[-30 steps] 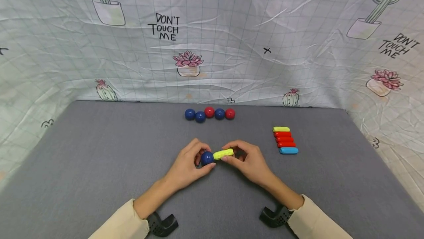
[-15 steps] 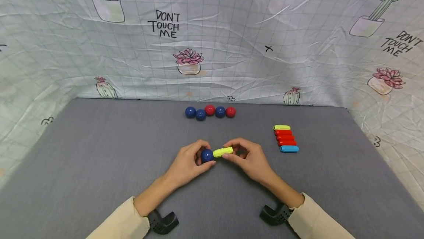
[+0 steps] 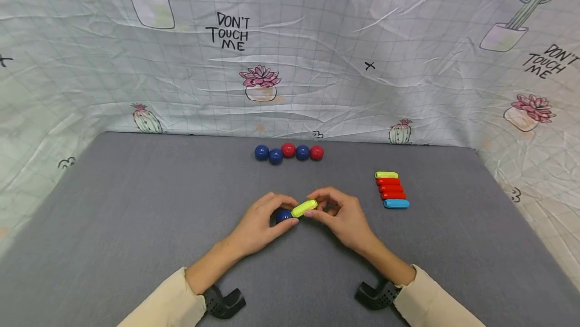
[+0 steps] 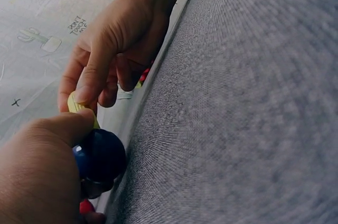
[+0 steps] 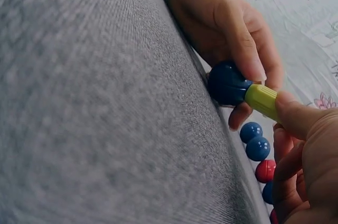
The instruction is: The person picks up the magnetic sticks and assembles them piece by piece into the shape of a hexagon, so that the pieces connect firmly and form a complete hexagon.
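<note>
A glossy blue ball (image 3: pixel 283 216) sits within the curled fingers of my left hand (image 3: pixel 258 224), which holds it near the middle of the table. Its thumb and index tips have come forward to where the ball meets a yellow ribbed stick (image 3: pixel 304 208). My right hand (image 3: pixel 342 216) pinches that stick by its other end, between thumb and fingers. In the right wrist view, the yellow stick (image 5: pixel 262 101) lies end-on against the blue ball (image 5: pixel 228 83); whether it is inserted cannot be told. Left fingers partly cover the ball in the head view.
Behind the hands, several blue and red balls (image 3: pixel 288 150) form a row. To the right lies a stack of short sticks: yellow (image 3: pixel 386 175), red (image 3: pixel 391 189) and blue (image 3: pixel 396 204). A printed cloth (image 3: pixel 308 95) hangs along the back of the grey table (image 3: pixel 158 191).
The left thumb and index tips have slid right, from the ball toward its joint with the yellow stick. The stick is tilted more steeply. The right hand has barely moved.
</note>
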